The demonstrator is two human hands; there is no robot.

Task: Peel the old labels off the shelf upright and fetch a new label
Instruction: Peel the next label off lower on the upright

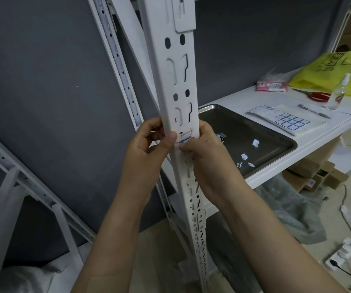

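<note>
The left hand (147, 149) grips the upright (176, 81) from its left edge. The fingers curl round behind it and the thumb lies flat on the front face. The right hand (204, 153) comes in from the right edge, thumb and forefinger tips pinching the lower edge of a blue-bordered label (184, 141). The label sits on the front face between the two hands, below some handwritten marks. Its bottom edge looks lifted off the metal; how far it is peeled is hard to tell.

Both forearms rise from below, one on each side of the upright, wrists bent slightly inward. The slotted face above the hands is bare. To the left there is open space before the grey wall (43, 81).

To the right, behind the right hand, a steel tray (212, 107) sits on the shelf (233, 98), reaching almost to its front edge. Torn label scraps (255, 143) lie in it. Just past the tray lies a label sheet (286, 120) with blue-bordered blanks. Then come a pen (314, 111), red scissors (318, 96) and a clear bottle (339, 92). A pink packet (272, 85) and a yellow bag (335, 70) lie farther back.
</note>
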